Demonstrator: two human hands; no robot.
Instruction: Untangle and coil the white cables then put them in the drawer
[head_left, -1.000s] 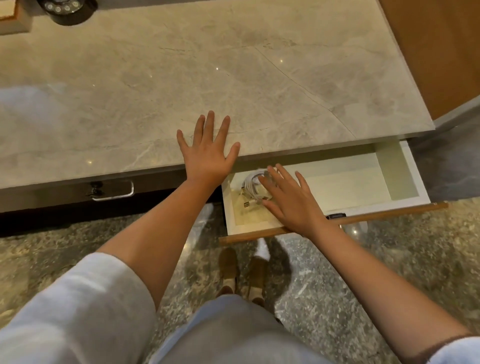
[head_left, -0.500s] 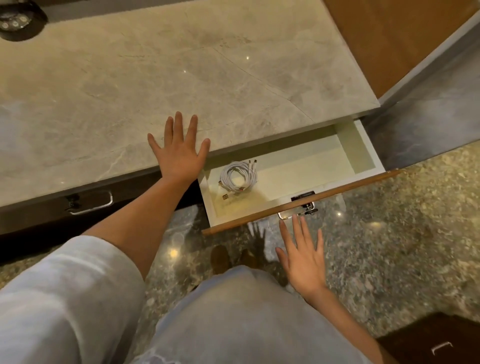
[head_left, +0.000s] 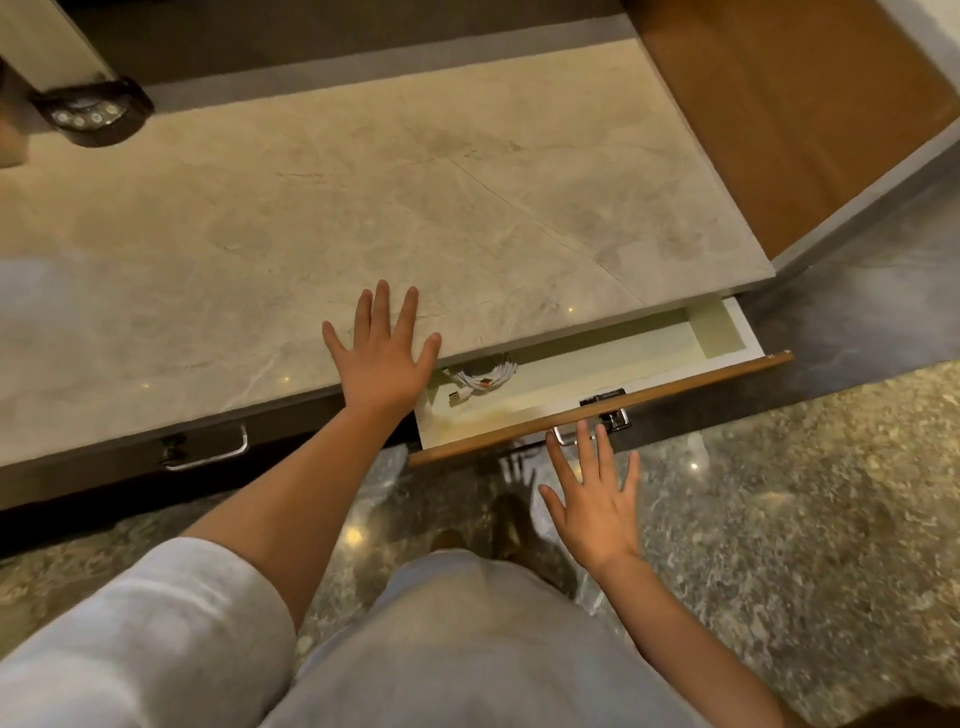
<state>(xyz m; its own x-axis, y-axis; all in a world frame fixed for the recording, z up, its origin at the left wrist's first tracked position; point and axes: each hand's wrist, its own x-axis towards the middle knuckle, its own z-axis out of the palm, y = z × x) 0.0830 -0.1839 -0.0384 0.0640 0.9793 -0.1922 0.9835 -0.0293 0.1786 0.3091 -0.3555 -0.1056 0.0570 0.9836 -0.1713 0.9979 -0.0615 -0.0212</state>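
Observation:
The coiled white cables (head_left: 480, 379) lie in the left end of the white drawer (head_left: 597, 374), half hidden under the countertop's edge. The drawer is partly open, with a wooden front (head_left: 675, 392) and a metal handle (head_left: 605, 421). My left hand (head_left: 382, 353) rests flat on the marble countertop (head_left: 311, 234), fingers spread, just left of the cables. My right hand (head_left: 592, 499) hovers open below the drawer front, its fingertips close to the handle. Neither hand holds anything.
A second drawer with a metal handle (head_left: 208, 452) sits closed to the left. A dark round device (head_left: 91, 117) stands at the countertop's back left. A wooden panel (head_left: 779, 130) rises at the right. Speckled stone floor (head_left: 779, 519) lies below, with my feet (head_left: 498, 530) on it.
My right hand left the cables in the drawer and drew back to below its front. The drawer has slid further in under the countertop. My left hand stayed flat.

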